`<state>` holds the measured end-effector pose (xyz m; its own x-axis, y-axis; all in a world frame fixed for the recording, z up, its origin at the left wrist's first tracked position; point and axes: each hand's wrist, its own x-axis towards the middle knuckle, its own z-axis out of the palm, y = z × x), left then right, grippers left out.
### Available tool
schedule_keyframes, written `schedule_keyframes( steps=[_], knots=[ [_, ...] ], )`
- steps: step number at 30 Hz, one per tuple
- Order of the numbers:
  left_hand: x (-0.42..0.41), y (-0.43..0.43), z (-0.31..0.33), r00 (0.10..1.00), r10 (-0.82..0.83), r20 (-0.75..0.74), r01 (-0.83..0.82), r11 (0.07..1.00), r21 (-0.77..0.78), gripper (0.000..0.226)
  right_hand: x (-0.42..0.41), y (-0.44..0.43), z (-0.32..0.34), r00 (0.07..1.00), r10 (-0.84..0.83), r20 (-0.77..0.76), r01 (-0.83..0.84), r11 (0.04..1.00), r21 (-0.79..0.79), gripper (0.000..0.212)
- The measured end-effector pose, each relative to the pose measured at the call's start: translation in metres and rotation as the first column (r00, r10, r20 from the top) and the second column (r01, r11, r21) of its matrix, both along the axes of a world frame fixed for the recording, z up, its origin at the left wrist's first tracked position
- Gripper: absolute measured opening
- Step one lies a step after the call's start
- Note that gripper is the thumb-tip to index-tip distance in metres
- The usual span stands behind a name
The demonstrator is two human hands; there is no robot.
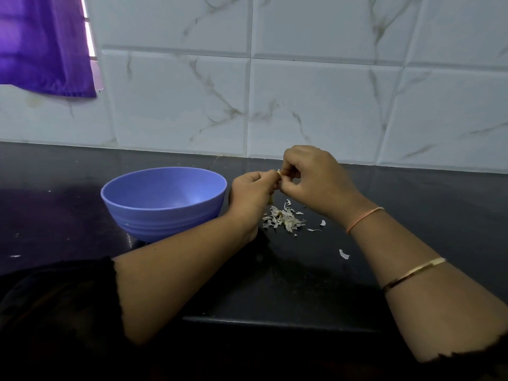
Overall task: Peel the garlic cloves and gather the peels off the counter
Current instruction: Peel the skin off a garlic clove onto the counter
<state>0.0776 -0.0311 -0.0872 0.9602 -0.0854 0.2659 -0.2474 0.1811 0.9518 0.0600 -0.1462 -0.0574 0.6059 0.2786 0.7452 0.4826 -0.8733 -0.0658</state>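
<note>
Bowl (165, 215): sits on the counter (412, 202), just left of the left wrist.
Left hand (253, 191): fingers are curled and pinch the garlic clove (278, 173) from its left.
Garlic clove: held above the counter and touched by both hands. Only a pale sliver shows, so its long axis cannot be told.
Peels (283, 218): a loose heap directly below the clove, between the wrists.
Right hand (310, 177): fingertips pinch the clove from the right and slightly above. It is probably the hand doing the stripping.
Stray peel (343, 254): lies apart from the heap, beside the right forearm.
</note>
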Motion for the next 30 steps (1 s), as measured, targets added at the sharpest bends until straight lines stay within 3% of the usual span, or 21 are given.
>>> schedule_keyframes(
  steps=[3,5,8,11,15,21,26,30],
  knots=[
    [0.0,0.001,0.0,1.0,-0.012,-0.019,0.011,1.0,-0.005,0.034,-0.002,0.006,0.004,0.989,0.015,0.15,0.02,0.973,-0.23,0.004],
    [0.0,0.002,0.001,0.999,-0.023,-0.029,0.022,1.0,-0.022,0.033,0.001,0.007,0.001,0.98,0.023,0.197,0.033,0.96,-0.279,0.008],
    [0.0,0.002,0.003,0.997,-0.047,-0.054,0.042,0.995,-0.088,0.016,0.003,0.001,-0.001,0.986,-0.04,0.163,0.052,0.996,-0.072,0.006],
    [0.0,0.0,0.006,0.992,-0.082,-0.097,0.065,0.983,-0.171,0.01,0.003,-0.005,-0.002,0.987,-0.063,0.149,0.064,0.998,-0.004,0.005],
    [0.002,0.001,0.004,0.996,-0.072,-0.05,0.061,0.98,-0.187,0.012,0.004,-0.004,-0.003,0.999,0.011,0.043,-0.014,0.996,0.088,0.008],
    [0.005,0.002,0.0,0.998,-0.057,-0.015,0.053,0.985,-0.162,0.003,0.002,-0.005,-0.002,0.988,0.127,-0.091,-0.078,0.907,0.415,0.01],
    [0.007,0.001,-0.001,0.999,-0.018,-0.038,0.012,0.988,-0.157,0.008,0.003,-0.006,-0.002,0.975,0.158,-0.155,-0.057,0.856,0.514,0.014],
    [0.011,-0.001,-0.002,0.996,0.067,-0.06,-0.071,0.995,-0.068,0.012,0.006,-0.012,-0.004,0.97,0.008,-0.243,0.114,0.869,0.481,0.013]
  ],
)
